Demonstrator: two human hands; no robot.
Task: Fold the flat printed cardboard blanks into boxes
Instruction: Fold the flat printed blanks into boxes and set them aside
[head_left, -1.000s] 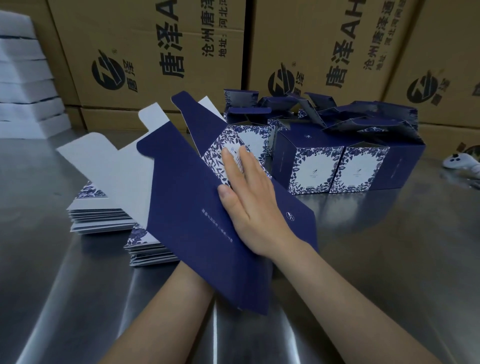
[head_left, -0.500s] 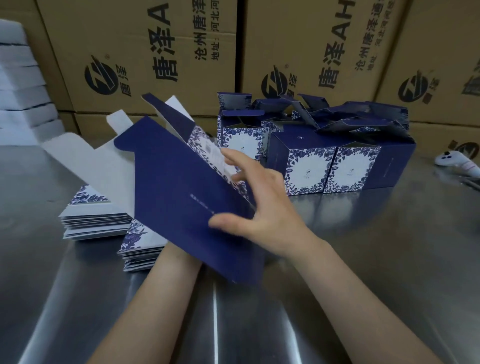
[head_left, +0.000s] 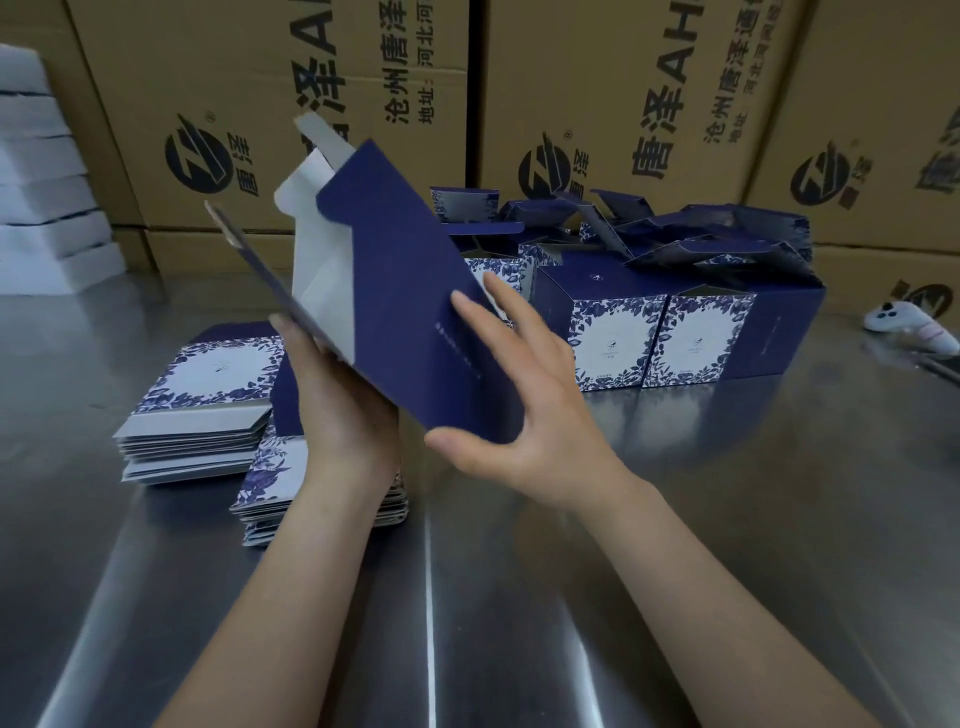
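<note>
Blank (head_left: 415, 291) lifted upright; left hand (head_left: 343, 395) grip beneath, right hand (head_left: 524, 410) beside.

A shiny metal surface (head_left: 675, 545) carries two stacks of flat blanks (head_left: 192, 415) at the left — one partly overlapping the other — a cluster of folded boxes (head_left: 660, 332) at the back, and a white controller (head_left: 909, 325) far right.

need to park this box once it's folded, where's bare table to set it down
Bare table in front of the folded boxes, right of the right hand. Also near left, before the flat stacks. Crowded behind: boxes against the cartons; a white controller far right.
</note>
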